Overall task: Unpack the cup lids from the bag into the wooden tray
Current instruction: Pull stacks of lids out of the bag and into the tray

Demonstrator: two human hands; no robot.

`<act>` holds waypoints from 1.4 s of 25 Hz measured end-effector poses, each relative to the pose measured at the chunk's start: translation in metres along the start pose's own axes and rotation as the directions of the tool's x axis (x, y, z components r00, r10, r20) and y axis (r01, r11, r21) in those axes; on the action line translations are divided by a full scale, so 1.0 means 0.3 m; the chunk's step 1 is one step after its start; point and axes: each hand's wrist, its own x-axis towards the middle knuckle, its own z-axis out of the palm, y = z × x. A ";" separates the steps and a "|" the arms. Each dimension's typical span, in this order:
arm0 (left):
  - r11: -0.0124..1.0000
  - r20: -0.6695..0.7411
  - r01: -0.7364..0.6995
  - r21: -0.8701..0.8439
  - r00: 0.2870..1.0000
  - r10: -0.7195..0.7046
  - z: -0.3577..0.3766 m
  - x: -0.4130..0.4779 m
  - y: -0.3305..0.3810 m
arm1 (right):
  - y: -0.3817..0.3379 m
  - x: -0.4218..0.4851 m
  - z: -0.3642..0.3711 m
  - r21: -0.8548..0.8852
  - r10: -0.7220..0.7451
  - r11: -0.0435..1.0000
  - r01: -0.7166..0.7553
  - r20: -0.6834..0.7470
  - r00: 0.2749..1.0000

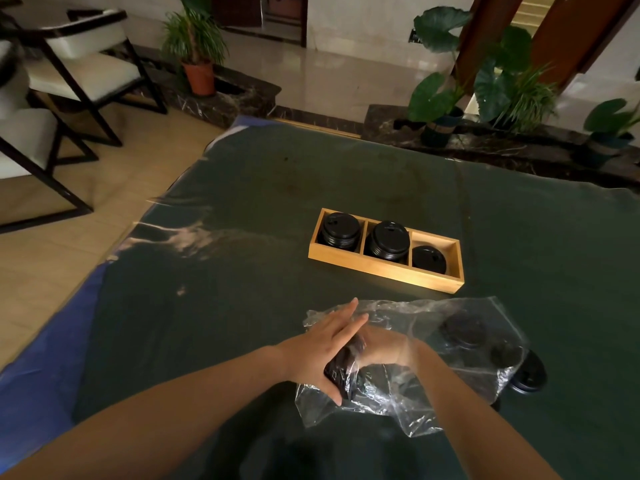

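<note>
Table (263,209): dark green, under a shiny clear cover; both hands work at its near edge.
Tray (381,270): wooden, three compartments, lying beyond the hands and a little to their right, well apart from them.
Tray contents: a tall stack of black lids (340,230) in the left compartment, another tall stack (388,240) in the middle, a low stack (428,259) in the right one.
Bag (467,368): clear, crumpled plastic, flat on the table, spread out under and to the right of the hands.
Lids in bag: two dark round ones (464,331) show through the plastic to the right of the right hand (blurred by the film, so their count is uncertain).
Loose lid (528,377): black, at the bag's far right edge, farthest from the hands; whether it lies inside or outside the bag cannot be told.
Left hand (325,348): outside the bag, fingers stretched and slightly spread, pressed against the plastic over a dark bundle of lids (343,367); thumb down at the bundle's near end, so it clasps the bundle through the film.
Right hand (384,348): reached inside the bag, seen only through plastic, just beside the left hand and touching the same bundle; how far its fingers close cannot be told.
Surroundings: chairs (79,67) far off to the left of the hands, potted plants (197,46) beyond the table.
</note>
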 end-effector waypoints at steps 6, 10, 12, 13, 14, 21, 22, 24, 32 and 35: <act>1.000 0.034 -0.018 0.013 0.999 0.018 0.029 0.000 -0.002 | 0.047 -0.064 0.019 -0.058 0.018 0.998 -0.022 -0.068 0.998; 1.000 0.024 0.014 0.008 1.000 -0.014 0.038 0.013 -0.010 | 0.131 -0.167 0.018 -0.004 0.032 0.999 -0.037 -0.392 0.920; 1.000 0.033 0.023 0.001 0.999 -0.023 0.046 0.022 -0.014 | 0.158 -0.230 0.021 -0.043 0.055 0.994 -0.098 -0.581 0.812; 1.000 0.041 0.023 0.003 0.999 -0.023 0.053 0.028 -0.014 | 0.169 -0.259 0.029 -0.134 0.014 0.980 -0.147 -0.689 0.725; 1.000 0.049 0.021 0.013 0.999 -0.022 0.062 0.035 -0.012 | 0.181 -0.281 0.042 -0.244 -0.061 0.947 -0.211 -0.778 0.626; 0.979 0.108 0.010 0.202 0.994 -0.032 0.125 0.075 -0.019 | 0.209 -0.329 0.229 -0.435 -0.141 0.819 -0.374 -0.785 0.603; 0.972 0.118 0.010 0.233 0.992 -0.038 0.133 0.076 -0.027 | 0.215 -0.340 0.253 -0.433 -0.134 0.827 -0.358 -0.772 0.622; 0.956 0.145 -0.003 0.294 0.989 -0.042 0.153 0.079 -0.043 | 0.223 -0.367 0.295 -0.375 -0.114 0.876 -0.303 -0.771 0.626; 0.911 0.132 -0.026 0.412 0.991 -0.032 0.204 0.086 -0.064 | 0.224 -0.349 0.339 -0.105 0.021 0.971 -0.214 -0.857 0.516; 0.899 0.133 -0.036 0.436 0.991 -0.025 0.208 0.085 -0.066 | 0.233 -0.329 0.352 -0.084 0.060 0.965 -0.248 -0.850 0.524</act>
